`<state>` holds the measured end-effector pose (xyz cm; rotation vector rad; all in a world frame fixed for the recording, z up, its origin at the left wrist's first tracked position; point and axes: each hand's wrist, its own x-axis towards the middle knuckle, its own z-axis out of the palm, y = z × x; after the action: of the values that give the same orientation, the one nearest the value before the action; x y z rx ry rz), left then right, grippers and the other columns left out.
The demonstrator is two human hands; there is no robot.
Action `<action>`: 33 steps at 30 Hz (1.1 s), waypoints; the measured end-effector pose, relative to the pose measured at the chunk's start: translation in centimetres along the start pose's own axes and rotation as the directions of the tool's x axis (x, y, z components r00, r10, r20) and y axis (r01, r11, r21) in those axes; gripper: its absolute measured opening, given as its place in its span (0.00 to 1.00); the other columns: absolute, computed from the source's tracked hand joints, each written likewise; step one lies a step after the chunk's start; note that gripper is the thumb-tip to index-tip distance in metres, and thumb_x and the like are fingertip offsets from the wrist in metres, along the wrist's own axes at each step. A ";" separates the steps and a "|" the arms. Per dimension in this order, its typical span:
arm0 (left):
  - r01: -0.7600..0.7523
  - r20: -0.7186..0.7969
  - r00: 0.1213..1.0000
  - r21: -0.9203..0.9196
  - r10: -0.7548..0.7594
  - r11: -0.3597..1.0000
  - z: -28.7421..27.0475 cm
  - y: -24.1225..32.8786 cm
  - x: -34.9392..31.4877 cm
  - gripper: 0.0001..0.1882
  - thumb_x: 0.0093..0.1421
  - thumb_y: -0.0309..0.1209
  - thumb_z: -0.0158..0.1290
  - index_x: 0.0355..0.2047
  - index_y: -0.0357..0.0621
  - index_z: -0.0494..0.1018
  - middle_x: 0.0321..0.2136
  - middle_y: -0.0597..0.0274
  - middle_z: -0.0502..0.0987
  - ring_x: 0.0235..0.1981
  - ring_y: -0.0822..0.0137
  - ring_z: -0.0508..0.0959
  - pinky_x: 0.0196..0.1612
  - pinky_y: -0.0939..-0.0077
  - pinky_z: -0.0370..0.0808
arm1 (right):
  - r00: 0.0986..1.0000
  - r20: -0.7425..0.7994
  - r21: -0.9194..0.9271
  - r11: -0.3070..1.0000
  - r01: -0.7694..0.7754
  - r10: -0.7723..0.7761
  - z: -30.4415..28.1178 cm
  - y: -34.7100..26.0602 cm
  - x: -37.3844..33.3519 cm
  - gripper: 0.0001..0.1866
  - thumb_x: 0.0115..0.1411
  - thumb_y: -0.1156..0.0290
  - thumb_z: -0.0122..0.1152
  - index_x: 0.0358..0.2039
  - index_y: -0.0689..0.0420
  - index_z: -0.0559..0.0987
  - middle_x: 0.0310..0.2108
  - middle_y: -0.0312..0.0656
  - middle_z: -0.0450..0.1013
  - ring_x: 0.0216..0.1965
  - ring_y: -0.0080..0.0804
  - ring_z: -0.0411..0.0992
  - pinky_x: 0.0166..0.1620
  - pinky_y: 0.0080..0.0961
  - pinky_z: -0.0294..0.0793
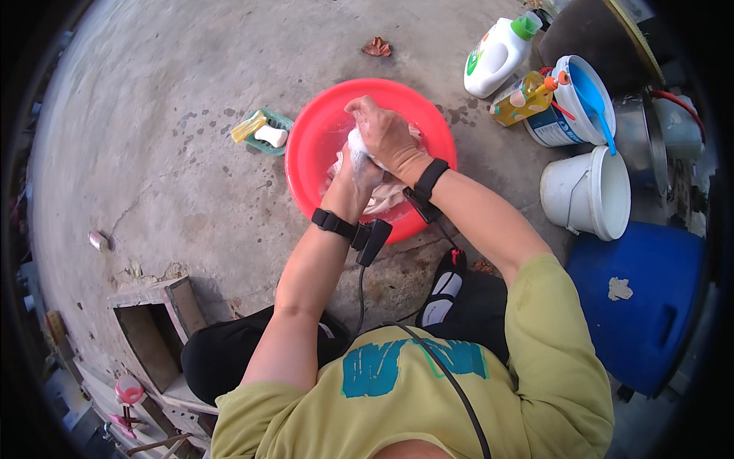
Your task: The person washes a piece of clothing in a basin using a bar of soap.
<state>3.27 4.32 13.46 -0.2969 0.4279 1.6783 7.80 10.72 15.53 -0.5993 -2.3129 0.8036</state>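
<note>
A red plastic basin (303, 170) sits on the concrete floor in front of me, between my feet and a dry leaf. Inside it lies pale, wet cloth (386, 196), with white suds on the part bunched between my hands. My right hand (388, 136) is closed over the upper part of that cloth, knuckles up. Just below and to the left, my left hand (362, 174) grips the same cloth, its fingers partly hidden by foam and by the right hand. Both wrists wear black straps with small dark devices. Left of the basin, a green soap dish (278, 122) holds a white soap bar (271, 136) and a yellowish item.
At the right stand a white detergent bottle (498, 55) with a green cap, a yellow pump bottle (522, 99), a white bucket (544, 128) with a blue dipper (593, 98), another white bucket (567, 191) and a blue drum (634, 306). A hollow block (182, 304) is by my left knee.
</note>
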 end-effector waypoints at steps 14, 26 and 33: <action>0.161 0.020 0.986 0.079 -0.163 0.984 1.8 -1.1 0.6 0.10 0.62 0.34 0.44 0.35 0.42 0.71 0.35 0.54 0.77 0.35 0.59 0.79 0.40 0.62 0.79 | 0.939 0.040 -0.324 0.893 -0.311 0.342 -2.0 1.5 1.7 0.06 0.61 0.69 0.51 0.39 0.52 0.71 0.26 0.45 0.76 0.28 0.45 0.76 0.30 0.39 0.74; 0.069 0.025 0.998 -0.123 -0.066 0.990 -2.1 -0.4 0.7 0.12 0.62 0.36 0.45 0.36 0.41 0.71 0.34 0.56 0.77 0.34 0.60 0.79 0.36 0.66 0.78 | 0.998 0.038 -0.183 0.981 0.059 -0.053 0.5 -0.5 0.0 0.06 0.60 0.69 0.50 0.37 0.53 0.72 0.21 0.45 0.75 0.24 0.40 0.77 0.26 0.34 0.75; 0.149 -0.023 0.989 0.013 -0.149 0.989 -0.1 -2.4 2.7 0.13 0.63 0.35 0.42 0.35 0.37 0.70 0.32 0.54 0.77 0.32 0.58 0.79 0.36 0.62 0.79 | 0.974 0.039 -0.236 0.949 -0.209 0.224 -2.1 3.5 1.1 0.06 0.61 0.70 0.49 0.38 0.53 0.72 0.27 0.48 0.76 0.27 0.49 0.75 0.28 0.39 0.76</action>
<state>5.22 6.96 11.91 -0.3290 0.4242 1.5265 9.20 14.71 14.97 -0.9568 -2.4489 0.6643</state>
